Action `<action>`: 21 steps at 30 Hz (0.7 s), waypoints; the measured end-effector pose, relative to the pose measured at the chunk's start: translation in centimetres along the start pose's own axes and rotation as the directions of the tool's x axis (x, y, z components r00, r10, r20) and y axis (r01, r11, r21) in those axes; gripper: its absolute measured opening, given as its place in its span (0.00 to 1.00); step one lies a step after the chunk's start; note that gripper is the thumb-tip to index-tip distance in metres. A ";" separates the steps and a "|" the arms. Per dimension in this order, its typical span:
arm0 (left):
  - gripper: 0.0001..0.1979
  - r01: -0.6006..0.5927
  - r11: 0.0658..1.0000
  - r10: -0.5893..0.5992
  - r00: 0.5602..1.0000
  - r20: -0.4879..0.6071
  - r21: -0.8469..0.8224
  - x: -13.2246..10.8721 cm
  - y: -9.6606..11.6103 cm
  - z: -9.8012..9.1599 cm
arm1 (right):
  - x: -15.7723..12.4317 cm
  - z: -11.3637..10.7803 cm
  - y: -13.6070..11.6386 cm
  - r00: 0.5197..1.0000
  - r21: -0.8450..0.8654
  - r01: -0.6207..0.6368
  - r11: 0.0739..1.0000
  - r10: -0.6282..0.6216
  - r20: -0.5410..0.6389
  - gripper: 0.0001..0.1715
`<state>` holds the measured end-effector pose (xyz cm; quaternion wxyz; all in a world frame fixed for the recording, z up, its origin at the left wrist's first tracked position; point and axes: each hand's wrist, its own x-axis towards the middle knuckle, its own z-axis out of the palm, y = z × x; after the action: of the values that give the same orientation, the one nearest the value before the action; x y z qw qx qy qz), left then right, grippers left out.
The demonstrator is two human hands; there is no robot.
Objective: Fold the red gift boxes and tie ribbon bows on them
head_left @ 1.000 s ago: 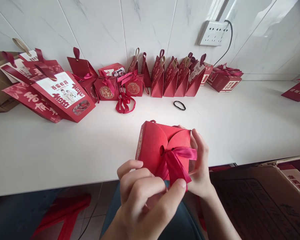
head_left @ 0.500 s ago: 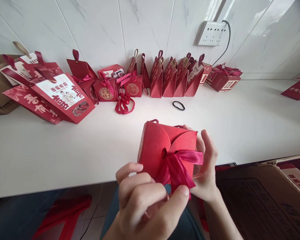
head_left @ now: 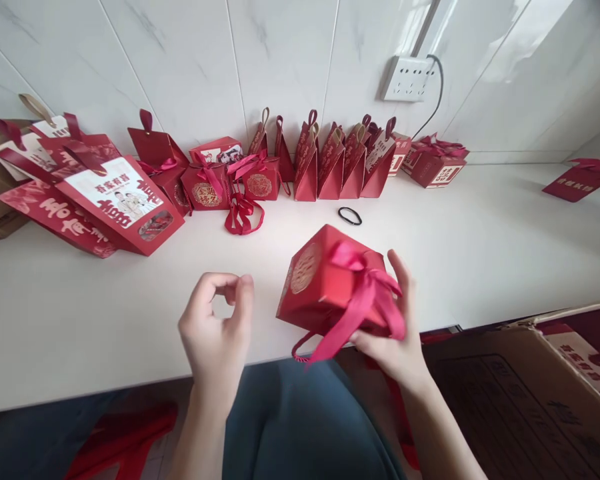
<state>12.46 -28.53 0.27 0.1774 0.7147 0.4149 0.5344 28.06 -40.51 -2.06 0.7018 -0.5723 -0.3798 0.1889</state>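
A red gift box with a round gold emblem is held tilted above the table's front edge. My right hand grips it from the right side and below, thumb at its lower edge. On the box is a crimson satin ribbon, its loose tail hanging down. A twisted cord loop dangles under the box. Away from the box on the left, my left hand is raised with curled fingers, thumb and forefinger tips together; nothing shows between them.
White table against a tiled wall. Along the back stand several red triangular boxes, with ribboned boxes and stacked bags to the left. A black hair band lies mid-table. An open cardboard carton sits at lower right.
My left hand has left the ribbon and moved left and up. The box, in my right hand, has turned so its gold emblem side shows. The view has shifted slightly.
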 end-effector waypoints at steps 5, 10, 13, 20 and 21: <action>0.09 -0.126 0.988 0.153 0.865 0.478 -0.088 -1.1 -2.5 3.5 | 1.7 -0.9 -1.0 0.861 0.650 -0.490 0.581 0.439 0.257 0.32; 0.26 -0.412 0.911 0.323 0.707 0.629 -0.005 -3.2 -3.8 5.7 | 2.0 -2.5 -2.5 0.774 0.757 -0.587 0.285 0.472 0.423 0.26; 0.28 -0.550 0.834 0.389 0.642 0.661 0.043 -3.5 -4.8 6.1 | 1.5 -3.5 -3.3 0.792 0.772 -0.552 0.316 0.489 0.366 0.23; 0.29 -0.659 0.749 0.446 0.576 0.685 0.067 -3.0 -6.2 6.7 | -1.3 -9.2 -3.4 0.921 0.357 -0.096 0.929 0.219 -0.323 0.29; 0.29 -0.659 0.749 0.442 0.573 0.690 0.067 -2.9 -6.3 6.8 | -2.0 -10.5 -3.6 0.907 0.166 -0.037 0.985 0.103 -0.408 0.33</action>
<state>15.91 -25.79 -8.42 0.0114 0.9631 0.1623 0.2143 34.03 -49.76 0.09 0.8014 -0.5565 -0.1852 0.1171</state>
